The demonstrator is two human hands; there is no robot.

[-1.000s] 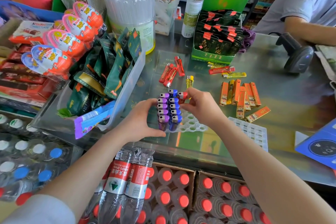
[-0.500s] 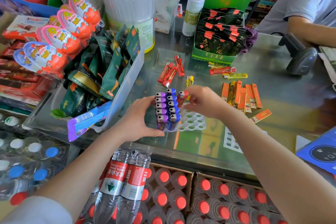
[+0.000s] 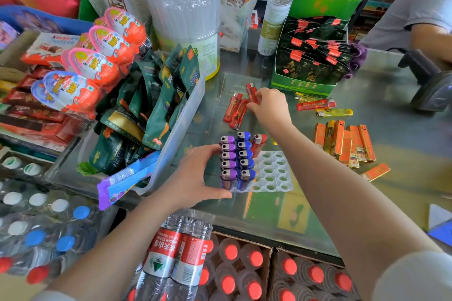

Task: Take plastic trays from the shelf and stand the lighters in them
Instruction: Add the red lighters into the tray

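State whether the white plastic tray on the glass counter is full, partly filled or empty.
Partly filled. The white plastic tray holds upright purple, blue and one red lighter on its left side; its other holes are empty.

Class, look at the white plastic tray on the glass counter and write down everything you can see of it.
The white plastic tray is a thin, translucent moulded sheet with rows of round sockets. It lies flat on the glass counter. Its left side holds upright purple lighters and blue lighters, with one red lighter behind; the remaining sockets are empty. The left hand steadies its left edge.
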